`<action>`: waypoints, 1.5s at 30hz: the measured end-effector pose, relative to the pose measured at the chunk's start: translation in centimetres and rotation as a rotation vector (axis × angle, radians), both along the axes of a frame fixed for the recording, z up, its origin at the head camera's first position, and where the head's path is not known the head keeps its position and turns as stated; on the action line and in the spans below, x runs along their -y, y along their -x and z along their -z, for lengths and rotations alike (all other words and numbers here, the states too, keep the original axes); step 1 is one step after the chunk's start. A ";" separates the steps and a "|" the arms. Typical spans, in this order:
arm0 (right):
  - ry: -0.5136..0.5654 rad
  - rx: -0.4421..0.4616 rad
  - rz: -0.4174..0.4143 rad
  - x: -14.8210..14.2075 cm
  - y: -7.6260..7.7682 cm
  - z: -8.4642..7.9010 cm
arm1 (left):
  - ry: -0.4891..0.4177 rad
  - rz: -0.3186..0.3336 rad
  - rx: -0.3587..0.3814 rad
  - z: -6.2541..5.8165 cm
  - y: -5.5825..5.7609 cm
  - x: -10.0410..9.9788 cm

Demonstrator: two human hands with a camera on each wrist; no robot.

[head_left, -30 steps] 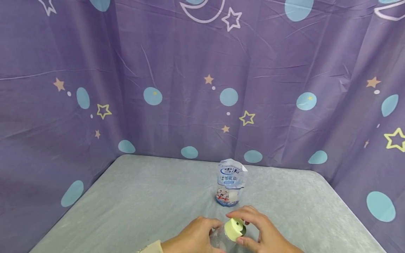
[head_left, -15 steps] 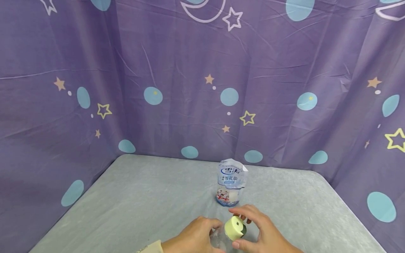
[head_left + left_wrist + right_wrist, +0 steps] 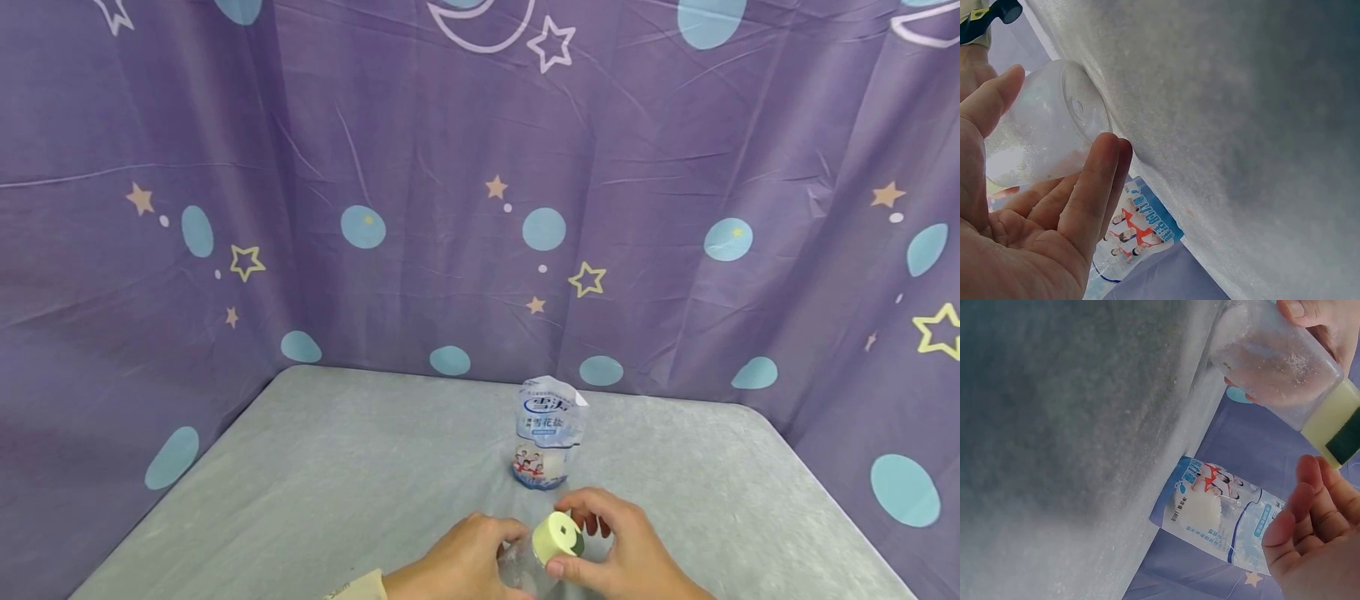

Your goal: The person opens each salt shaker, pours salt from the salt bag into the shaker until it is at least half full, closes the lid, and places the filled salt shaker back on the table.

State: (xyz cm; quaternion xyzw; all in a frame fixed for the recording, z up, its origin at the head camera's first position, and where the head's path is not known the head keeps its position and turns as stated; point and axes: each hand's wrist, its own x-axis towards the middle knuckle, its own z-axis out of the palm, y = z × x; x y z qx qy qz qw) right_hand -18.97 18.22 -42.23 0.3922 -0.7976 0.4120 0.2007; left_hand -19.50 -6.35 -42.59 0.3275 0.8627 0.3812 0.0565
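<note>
My left hand [image 3: 468, 558] grips a clear plastic bottle [image 3: 1279, 365], tilted, its base close over the cloth in the left wrist view. The bottle has a pale yellow-green cap [image 3: 553, 537] with a dark green patch and a small square hole on top. Curled around that cap is my right hand [image 3: 626, 546], the thumb at its near edge and a fingertip at its far side. Other right fingers curl loosely below the cap in the right wrist view, where the thumb is out of frame. White grains cling to the bottle's wall.
A blue and white pouch [image 3: 546, 433] with a clear window, printed like a salt bag, stands upright behind the hands. Grey cloth [image 3: 375, 467] covers the table. A purple curtain [image 3: 450, 292] with stars and dots encloses the back and sides.
My right fingers lifted off the cap and shifted right around its far side, while the thumb slid left along its near edge. The left hand, bottle and pouch stay almost in place.
</note>
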 end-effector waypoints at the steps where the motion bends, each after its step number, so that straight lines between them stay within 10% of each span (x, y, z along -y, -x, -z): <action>1: -0.001 0.007 -0.001 0.0 0.0 0.0 | -0.004 -0.002 0.011 0.0 0.0 0.0; 21: -0.020 -0.001 -0.040 -0.1 0.1 0.1 | -0.018 -0.013 0.094 -0.2 0.0 -0.1; 45: -0.056 -0.049 -0.183 -0.7 0.5 -0.1 | 0.058 -0.026 -0.032 -0.2 -0.3 -0.2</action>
